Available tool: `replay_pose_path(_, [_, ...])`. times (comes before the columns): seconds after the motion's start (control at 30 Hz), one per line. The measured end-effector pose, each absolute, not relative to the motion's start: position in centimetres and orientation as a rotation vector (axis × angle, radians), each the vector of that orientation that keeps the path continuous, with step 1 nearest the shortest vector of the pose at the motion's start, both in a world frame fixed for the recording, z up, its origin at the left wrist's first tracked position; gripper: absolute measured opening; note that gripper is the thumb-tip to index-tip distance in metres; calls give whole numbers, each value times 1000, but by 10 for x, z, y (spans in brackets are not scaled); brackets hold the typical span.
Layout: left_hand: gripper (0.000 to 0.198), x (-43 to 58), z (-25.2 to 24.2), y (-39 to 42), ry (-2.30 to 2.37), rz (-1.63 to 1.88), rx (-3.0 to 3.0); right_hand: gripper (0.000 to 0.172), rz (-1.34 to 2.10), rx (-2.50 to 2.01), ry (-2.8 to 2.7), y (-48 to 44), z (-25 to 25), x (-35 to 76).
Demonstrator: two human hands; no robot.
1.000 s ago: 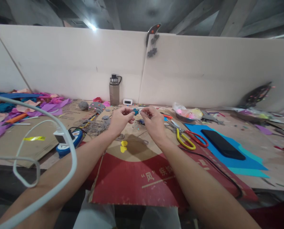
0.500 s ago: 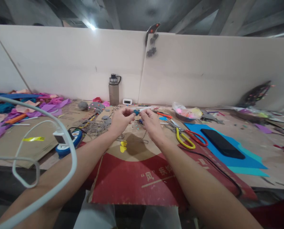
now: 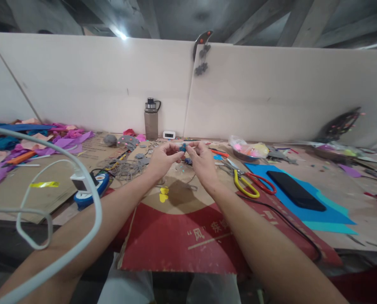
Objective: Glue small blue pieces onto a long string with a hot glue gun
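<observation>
We see a small, knobbly teal piece (image 3: 182, 147) between the fingertips of the left hand (image 3: 165, 160) and the right hand (image 3: 203, 162), above a flat cardboard sheet (image 3: 182, 240) printed red with a tan curve. Each hand's thumb and forefinger are drawn into a narrow pinch on it from either side; its fine detail is too small for us to read. Below lie thin, rounded yellow cutouts (image 3: 163, 194); beside the left hand spreads a loose tangle of fibrous grey string (image 3: 128, 169). To the right we find metal scissors with smooth yellow and red loop handles (image 3: 235, 179) and a glossy black phone (image 3: 296, 191) on blue sheets (image 3: 334, 216).

Half a second ago, a slender white strip showed at the right fingertips; now we cannot make it out, and the fingertips sit closer together. The yellow cutouts have stayed put.
</observation>
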State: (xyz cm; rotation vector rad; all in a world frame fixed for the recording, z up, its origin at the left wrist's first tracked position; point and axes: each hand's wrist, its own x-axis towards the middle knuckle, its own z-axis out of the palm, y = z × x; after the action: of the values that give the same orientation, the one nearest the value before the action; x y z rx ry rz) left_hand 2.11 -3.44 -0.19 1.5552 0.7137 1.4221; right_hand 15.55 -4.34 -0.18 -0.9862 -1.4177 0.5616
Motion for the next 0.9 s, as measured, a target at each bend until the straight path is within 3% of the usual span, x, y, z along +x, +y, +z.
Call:
replay_pose_path(0.27, [27, 8, 9, -29, 730, 1184, 1595, 19, 260, -1044, -1644, -42, 5, 174])
replay_pose_path(0.57, [13, -1, 31, -43, 993, 1011, 1920, 16, -152, -1049, -2009, -49, 9, 172])
replay_pose_path(0.9, [5, 0, 23, -37, 1025, 1054, 1731, 9, -68, -983, -1980, -47, 7, 170])
